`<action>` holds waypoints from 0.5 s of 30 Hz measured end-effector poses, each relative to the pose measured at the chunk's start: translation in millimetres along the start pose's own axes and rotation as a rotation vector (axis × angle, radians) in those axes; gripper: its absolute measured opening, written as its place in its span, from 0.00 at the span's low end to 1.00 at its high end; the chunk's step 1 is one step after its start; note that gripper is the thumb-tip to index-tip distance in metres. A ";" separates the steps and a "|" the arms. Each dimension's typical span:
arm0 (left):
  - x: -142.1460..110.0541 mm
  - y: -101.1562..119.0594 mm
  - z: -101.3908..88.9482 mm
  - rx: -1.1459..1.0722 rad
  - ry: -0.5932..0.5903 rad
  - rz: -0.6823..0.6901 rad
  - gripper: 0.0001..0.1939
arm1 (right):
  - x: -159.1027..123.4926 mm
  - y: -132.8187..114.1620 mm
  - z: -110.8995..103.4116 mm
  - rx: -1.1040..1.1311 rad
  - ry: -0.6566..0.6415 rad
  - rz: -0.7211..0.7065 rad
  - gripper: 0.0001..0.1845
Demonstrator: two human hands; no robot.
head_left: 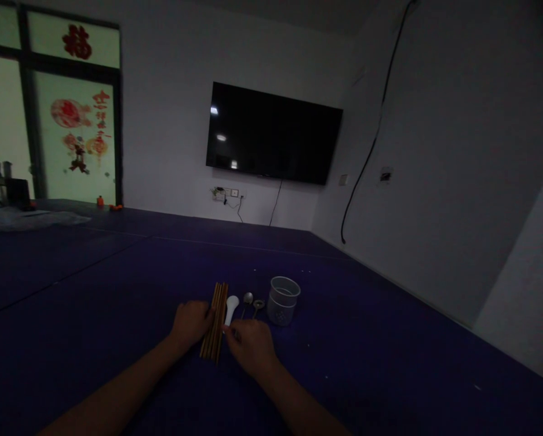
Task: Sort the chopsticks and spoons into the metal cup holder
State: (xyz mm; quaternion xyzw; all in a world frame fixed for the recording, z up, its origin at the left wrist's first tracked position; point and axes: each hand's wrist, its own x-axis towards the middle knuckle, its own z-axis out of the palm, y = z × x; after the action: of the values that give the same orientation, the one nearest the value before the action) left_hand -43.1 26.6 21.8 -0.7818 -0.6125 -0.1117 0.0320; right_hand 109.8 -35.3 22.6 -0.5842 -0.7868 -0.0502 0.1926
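Note:
A bundle of wooden chopsticks lies lengthwise on the dark blue surface, between my two hands. My left hand is closed at the bundle's left edge, its fingertips against the sticks. To their right is a white soup spoon, bowl pointing away from me. My right hand is closed, with thumb and forefinger pinching the end of its handle. Beyond that hand lie a metal spoon and a metal slotted spoon; my fingers hide their handle ends. A grey perforated utensil holder stands upright to the right.
The blue surface runs back to a wall with a mounted television. Crumpled clear plastic and small orange items lie at the far left. A black cable hangs down the right wall.

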 end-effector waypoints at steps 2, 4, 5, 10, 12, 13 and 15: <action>-0.3 0.4 -0.7 0.002 0.002 0.004 0.24 | 0.1 0.5 1.1 -0.006 -0.004 0.011 0.19; -0.7 0.5 -1.1 0.002 0.000 0.008 0.23 | -0.1 1.1 2.0 -0.010 -0.003 0.016 0.19; -0.9 0.4 -1.3 0.003 -0.001 0.008 0.23 | -0.3 1.2 2.2 -0.009 -0.002 0.017 0.19; -1.1 -0.4 -1.9 0.021 -0.006 0.022 0.24 | -0.7 0.2 2.0 0.002 -0.018 0.023 0.18; -0.7 -0.8 -1.7 0.030 -0.008 0.026 0.24 | -0.6 -0.2 2.1 0.009 -0.026 0.022 0.18; -0.5 -0.9 -1.6 0.033 -0.010 0.027 0.23 | -0.5 -0.2 2.3 0.009 -0.029 0.022 0.18; -0.3 -1.1 -1.4 0.033 -0.011 0.023 0.23 | -0.3 -0.2 2.7 0.010 -0.040 0.020 0.18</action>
State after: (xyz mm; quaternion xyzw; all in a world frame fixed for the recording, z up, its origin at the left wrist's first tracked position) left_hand -44.5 26.4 22.9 -0.7887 -0.6056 -0.0968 0.0429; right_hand 109.0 -34.8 19.9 -0.5920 -0.7848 -0.0325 0.1802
